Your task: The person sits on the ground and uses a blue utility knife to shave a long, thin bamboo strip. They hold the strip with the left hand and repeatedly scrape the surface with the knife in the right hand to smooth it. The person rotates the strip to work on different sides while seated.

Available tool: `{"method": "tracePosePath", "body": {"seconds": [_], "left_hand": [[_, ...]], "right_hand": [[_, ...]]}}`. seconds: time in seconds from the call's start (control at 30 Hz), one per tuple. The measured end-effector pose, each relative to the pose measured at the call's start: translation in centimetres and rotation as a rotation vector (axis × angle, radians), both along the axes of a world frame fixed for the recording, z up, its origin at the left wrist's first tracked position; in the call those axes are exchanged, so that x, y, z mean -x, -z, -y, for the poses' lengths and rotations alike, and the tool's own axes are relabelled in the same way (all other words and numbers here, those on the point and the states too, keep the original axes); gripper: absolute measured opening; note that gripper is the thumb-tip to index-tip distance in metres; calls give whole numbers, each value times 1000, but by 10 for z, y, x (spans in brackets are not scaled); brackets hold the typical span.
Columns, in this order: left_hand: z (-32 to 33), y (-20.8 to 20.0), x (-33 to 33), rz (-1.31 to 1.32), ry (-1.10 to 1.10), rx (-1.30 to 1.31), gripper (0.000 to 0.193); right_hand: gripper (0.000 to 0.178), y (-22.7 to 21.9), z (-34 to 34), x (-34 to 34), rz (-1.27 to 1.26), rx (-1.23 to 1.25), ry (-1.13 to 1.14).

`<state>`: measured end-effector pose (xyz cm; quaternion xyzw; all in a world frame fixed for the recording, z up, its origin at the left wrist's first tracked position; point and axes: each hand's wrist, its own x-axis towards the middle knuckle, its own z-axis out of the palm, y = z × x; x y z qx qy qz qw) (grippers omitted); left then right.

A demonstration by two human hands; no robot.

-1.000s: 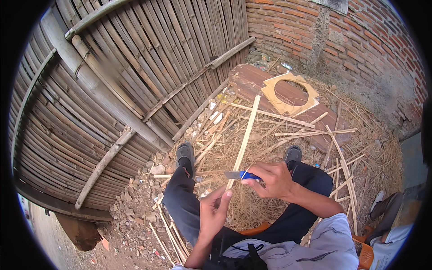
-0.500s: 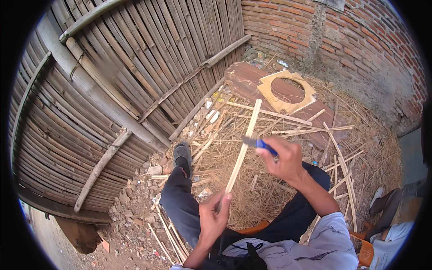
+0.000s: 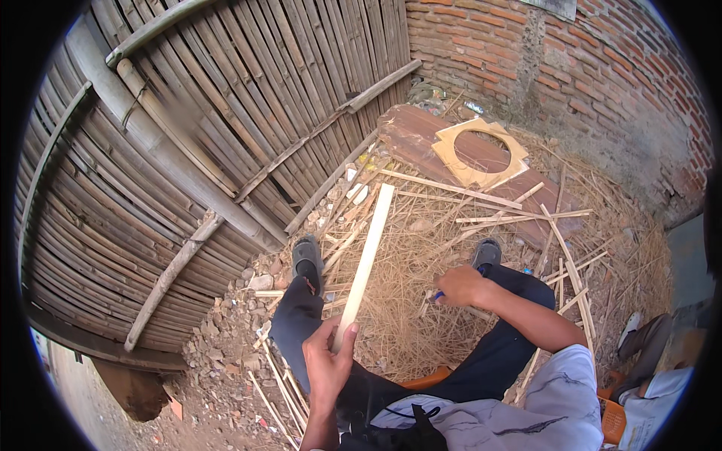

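Note:
My left hand is closed around the lower end of a long, pale bamboo strip. The strip slants up and slightly right, its broad flat face showing. To the right, apart from the strip, my right hand is closed on a blue-handled knife, held low over the straw. Fingers cover most of the knife, and its blade is hard to make out. Between my feet and legs lies a heap of dry shavings and straw.
Loose bamboo strips lie at the right, with more by my left leg. A brown board bears a card ring near the brick wall. A bamboo fence stands left. Another person's leg shows far right.
My right hand and the knife have moved down and away from the strip. The strip has shifted left and turned its broad face up; my left hand has shifted slightly left.

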<state>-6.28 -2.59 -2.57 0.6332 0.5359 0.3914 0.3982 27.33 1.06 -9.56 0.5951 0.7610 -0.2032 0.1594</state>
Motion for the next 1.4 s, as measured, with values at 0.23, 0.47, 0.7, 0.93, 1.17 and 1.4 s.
{"method": "tracePosePath", "body": {"seconds": [0.23, 0.47, 0.7, 0.93, 1.17, 1.4], "left_hand": [[3, 2, 1, 36, -44, 28, 18], [-2, -4, -10, 110, -24, 19, 17], [0, -22, -31, 111, 52, 35, 19], [3, -26, -51, 213, 103, 18, 19], [1, -24, -55, 151, 109, -16, 18], [3, -25, -51, 125, 122, 49, 16]], "right_hand": [[41, 10, 11, 4, 20, -235, 70], [37, -83, -5, 3, -398, -780, 346], [32, -106, 18, 44, -778, -1140, 28], [35, -103, 29, 61, -742, -1096, -168], [36, -103, 31, 58, -696, -1086, -129], [32, -111, 30, 52, -650, -1139, -45]]}}
